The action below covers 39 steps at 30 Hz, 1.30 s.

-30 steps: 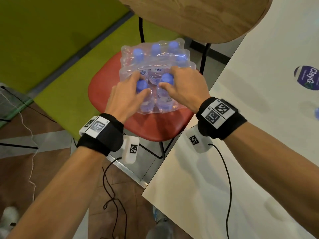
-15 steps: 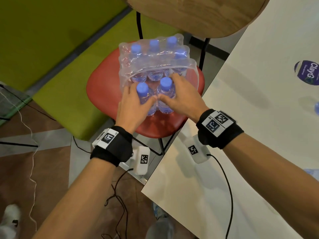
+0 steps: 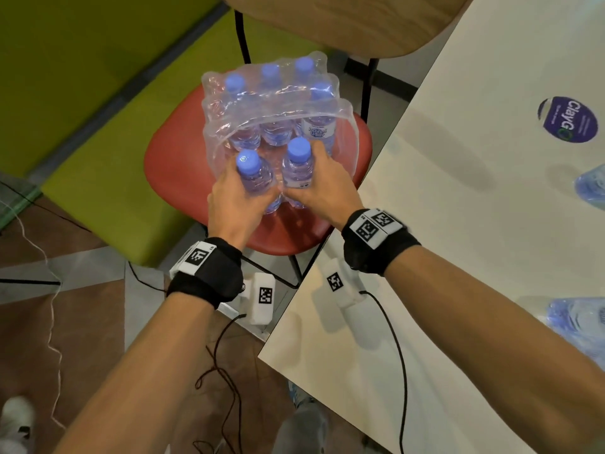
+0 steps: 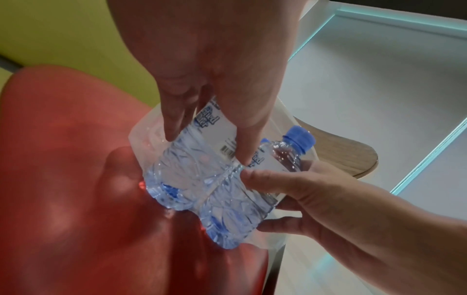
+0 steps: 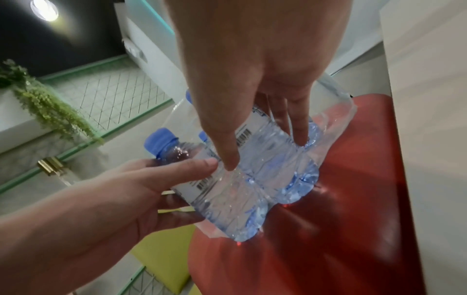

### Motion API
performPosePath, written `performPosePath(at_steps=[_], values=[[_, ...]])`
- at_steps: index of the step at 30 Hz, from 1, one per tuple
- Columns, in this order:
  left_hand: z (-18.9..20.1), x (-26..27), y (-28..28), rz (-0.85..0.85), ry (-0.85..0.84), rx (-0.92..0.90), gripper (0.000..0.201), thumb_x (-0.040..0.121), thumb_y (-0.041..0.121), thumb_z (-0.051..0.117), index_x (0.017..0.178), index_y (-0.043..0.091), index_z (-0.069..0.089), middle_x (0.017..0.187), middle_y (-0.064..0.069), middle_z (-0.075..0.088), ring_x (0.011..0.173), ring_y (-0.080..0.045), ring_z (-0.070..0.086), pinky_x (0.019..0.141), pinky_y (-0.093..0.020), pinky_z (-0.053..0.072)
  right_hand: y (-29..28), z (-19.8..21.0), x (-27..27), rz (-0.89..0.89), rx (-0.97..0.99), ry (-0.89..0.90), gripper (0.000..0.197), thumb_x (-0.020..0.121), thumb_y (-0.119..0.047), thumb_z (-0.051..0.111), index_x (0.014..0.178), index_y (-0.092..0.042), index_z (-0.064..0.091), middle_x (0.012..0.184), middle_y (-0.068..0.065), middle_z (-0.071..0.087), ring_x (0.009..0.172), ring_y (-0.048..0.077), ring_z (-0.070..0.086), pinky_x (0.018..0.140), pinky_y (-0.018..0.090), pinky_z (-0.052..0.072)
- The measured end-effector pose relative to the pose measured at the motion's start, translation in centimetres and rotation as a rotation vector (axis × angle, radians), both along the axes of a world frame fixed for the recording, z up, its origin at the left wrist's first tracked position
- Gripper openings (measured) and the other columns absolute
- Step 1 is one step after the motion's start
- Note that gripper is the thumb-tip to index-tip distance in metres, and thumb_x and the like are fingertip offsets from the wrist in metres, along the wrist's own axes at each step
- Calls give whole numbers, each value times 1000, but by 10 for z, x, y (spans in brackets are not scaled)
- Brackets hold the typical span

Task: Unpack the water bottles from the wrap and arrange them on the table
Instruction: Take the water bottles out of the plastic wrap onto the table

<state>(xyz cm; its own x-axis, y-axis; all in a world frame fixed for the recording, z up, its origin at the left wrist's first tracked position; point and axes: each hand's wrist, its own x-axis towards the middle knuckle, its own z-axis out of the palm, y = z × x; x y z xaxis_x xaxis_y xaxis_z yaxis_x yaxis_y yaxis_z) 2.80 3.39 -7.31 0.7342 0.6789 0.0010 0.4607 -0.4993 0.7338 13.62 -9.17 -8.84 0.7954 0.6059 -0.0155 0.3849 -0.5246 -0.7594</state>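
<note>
A torn clear plastic wrap (image 3: 271, 103) holding several blue-capped water bottles stands on the red chair seat (image 3: 170, 178). My left hand (image 3: 237, 203) grips one bottle (image 3: 253, 178) at the front of the pack. Right beside it, my right hand (image 3: 322, 188) grips a second bottle (image 3: 296, 167). Both bottles stand upright, side by side, at the wrap's open front edge. In the left wrist view my left hand's fingers (image 4: 174, 127) curl round its bottle (image 4: 192, 159). In the right wrist view my right hand's fingers (image 5: 298, 127) wrap its bottle (image 5: 275, 155).
The white table (image 3: 458, 224) runs along the right, its corner near my right wrist. Two bottles (image 3: 592, 188) (image 3: 579, 322) show at its right edge, beyond a round blue sticker (image 3: 568, 119). A wooden chair back (image 3: 343, 24) rises behind the pack. Cables (image 3: 226, 371) lie on the floor.
Both hands have moved from the top of the pack down onto the two front bottles. Those bottles now stand free of the wrap's top film, drawn toward me.
</note>
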Motion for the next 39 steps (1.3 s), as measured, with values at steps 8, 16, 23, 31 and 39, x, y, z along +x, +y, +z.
performPosePath(at_steps=[8, 16, 23, 31, 39], values=[[21, -15, -40, -73, 16, -10, 56, 65, 49, 77, 114, 32, 58, 103, 9, 72, 96, -15, 67, 82, -30, 51, -52, 19, -18, -217, 66, 17, 64, 72, -48, 77, 122, -23, 47, 111, -7, 69, 95, 19, 68, 78, 34, 54], [20, -28, -125, -351, 87, -57, 48, 70, 36, 80, 112, 31, 58, 89, 16, 61, 85, -12, 58, 75, -27, 41, -163, 18, -58, -564, 62, 145, 60, 71, -27, 74, 123, -22, 45, 106, -6, 65, 89, 21, 64, 77, 37, 53], [8, -26, -196, -612, 47, -129, 67, 70, 36, 82, 130, 32, 53, 124, 15, 63, 110, -10, 62, 94, -28, 48, -246, 8, -90, -839, 103, 157, 60, 72, -25, 73, 124, -27, 43, 112, -6, 62, 96, 19, 63, 81, 38, 53], [-1, -11, -253, -789, 81, -245, 55, 72, 38, 80, 116, 41, 48, 100, 29, 61, 94, 4, 61, 83, -23, 50, -299, 4, -92, -1007, 121, 109, 64, 77, -19, 73, 132, -22, 40, 124, 2, 55, 102, 24, 60, 87, 40, 51], [-9, 11, -281, -835, 71, -327, 58, 71, 33, 80, 118, 46, 49, 102, 32, 62, 97, 12, 59, 89, -24, 51, -312, 6, -70, -1010, 110, 96, 64, 80, -14, 72, 134, -18, 37, 125, 6, 51, 105, 25, 57, 90, 41, 49]])
